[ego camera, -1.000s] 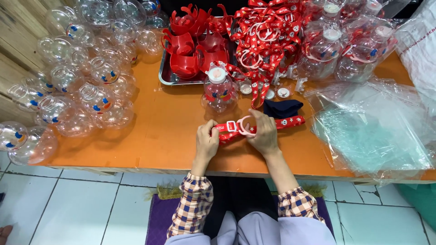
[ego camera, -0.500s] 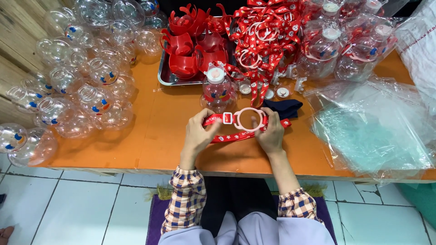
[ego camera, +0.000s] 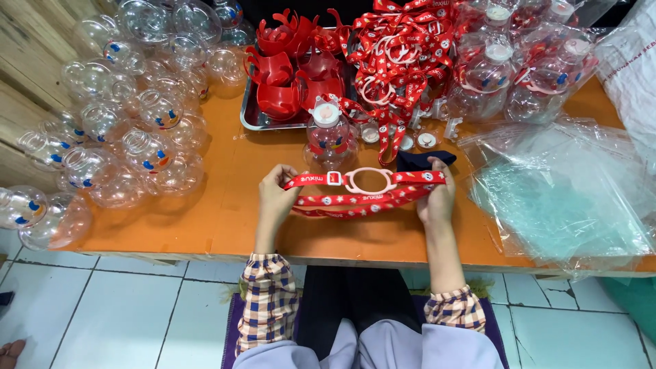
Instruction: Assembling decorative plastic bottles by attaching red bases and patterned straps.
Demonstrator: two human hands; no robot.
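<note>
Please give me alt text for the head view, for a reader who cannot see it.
Two hands, left and right, stretch a red strap with a pale ring over an orange table. Clear plastic bottles lie left, plastic bags right.

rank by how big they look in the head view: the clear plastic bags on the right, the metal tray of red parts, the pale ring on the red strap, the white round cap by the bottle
1. clear plastic bags
2. metal tray
3. pale ring on the red strap, held between the left hand and right hand
4. white round cap

Distance from the camera hardly differs, so the order looks safe.
</note>
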